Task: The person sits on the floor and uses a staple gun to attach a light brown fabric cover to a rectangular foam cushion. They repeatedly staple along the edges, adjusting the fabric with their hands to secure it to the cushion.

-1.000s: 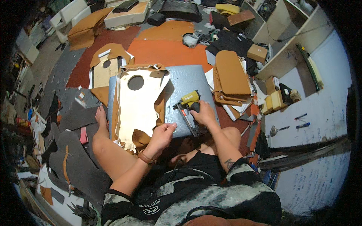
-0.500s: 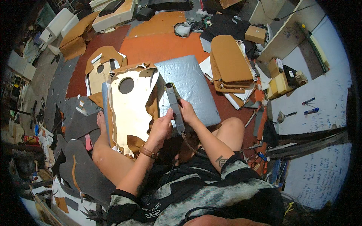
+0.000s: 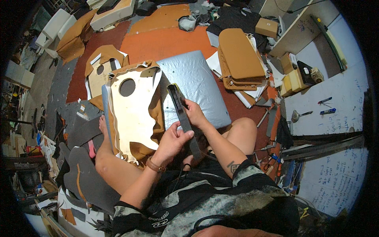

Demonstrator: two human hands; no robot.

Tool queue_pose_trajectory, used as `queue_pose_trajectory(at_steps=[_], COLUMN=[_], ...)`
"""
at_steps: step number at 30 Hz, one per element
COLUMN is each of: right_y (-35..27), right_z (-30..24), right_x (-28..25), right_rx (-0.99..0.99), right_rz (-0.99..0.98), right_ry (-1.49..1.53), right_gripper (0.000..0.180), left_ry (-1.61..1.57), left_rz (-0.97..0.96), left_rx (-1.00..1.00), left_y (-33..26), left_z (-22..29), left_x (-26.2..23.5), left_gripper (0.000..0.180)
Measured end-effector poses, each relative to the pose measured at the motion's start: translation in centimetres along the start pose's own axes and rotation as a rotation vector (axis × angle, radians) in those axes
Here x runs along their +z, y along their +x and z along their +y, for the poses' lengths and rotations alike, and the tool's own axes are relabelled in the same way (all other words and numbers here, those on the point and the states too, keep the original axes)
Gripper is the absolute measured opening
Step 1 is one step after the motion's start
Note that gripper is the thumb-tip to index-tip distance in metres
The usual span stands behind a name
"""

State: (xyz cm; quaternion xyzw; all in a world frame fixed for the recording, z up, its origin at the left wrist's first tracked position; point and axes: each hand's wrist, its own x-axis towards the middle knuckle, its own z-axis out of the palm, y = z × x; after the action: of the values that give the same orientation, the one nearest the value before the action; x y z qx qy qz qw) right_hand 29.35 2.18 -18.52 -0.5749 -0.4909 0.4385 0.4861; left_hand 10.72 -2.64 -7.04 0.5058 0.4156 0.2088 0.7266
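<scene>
Orange and dark red coverings spread over the floor [image 3: 162,43], with grey patches along the left. Near the far left edge lie white blocks [image 3: 54,31] beside a folded brown sheet [image 3: 77,41]. On the right, a white partition [image 3: 300,37] rises behind a carton [image 3: 267,27], and yellow foam blocks [image 3: 292,84] sit lower down, above a white surface bearing pens [image 3: 327,111].

Before the seated person, a silver pad [image 3: 199,83] lies on the floor. Resting on its left part is a cream board [image 3: 134,108] with a round hole near its far end; a brown cover [image 3: 158,114] wraps its edges, rumpled along the right side and bunched at the near end. Just beyond, to the left, lies a second board [image 3: 96,83], also edged in brown. Stacked brown cushions [image 3: 241,55] stand to the right of the pad, over white sheets.

Between the hands, near the board's right side, a dark staple gun [image 3: 183,116] is held at a slant, its narrow grey side turned up. The right hand [image 3: 194,114] is clamped on it from the right, fingers partly hidden. The left hand [image 3: 173,140] touches it from the left, thumb across the grey body; whether those fingers grip, I cannot tell.
</scene>
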Motion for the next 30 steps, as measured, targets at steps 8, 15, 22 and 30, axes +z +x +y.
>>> queue_pose_trajectory(at_steps=[8,15,22,30], right_y=[-0.5,-0.2,0.1,0.3], right_z=[-0.1,-0.1,-0.9,-0.6], right_x=[0.1,-0.2,-0.7,-0.9], right_rx=[0.009,0.013,0.198,0.156], right_rz=[-0.003,-0.009,-0.099,-0.111], right_ry=[0.031,0.017,0.136,0.155], right_gripper=[0.044,0.045,0.040,0.044], left_ry=[0.119,0.461,-0.203,-0.250], left_rz=[-0.072,0.008,0.261,0.249], left_rx=[-0.340,0.070,0.013,0.098], left_y=[-4.6,-4.6,-3.0,-3.0], left_z=[-1.7,0.1,4.5,6.2], left_x=[3.1,1.2,-3.3,-2.1], left_gripper=[0.045,0.034,0.042,0.031])
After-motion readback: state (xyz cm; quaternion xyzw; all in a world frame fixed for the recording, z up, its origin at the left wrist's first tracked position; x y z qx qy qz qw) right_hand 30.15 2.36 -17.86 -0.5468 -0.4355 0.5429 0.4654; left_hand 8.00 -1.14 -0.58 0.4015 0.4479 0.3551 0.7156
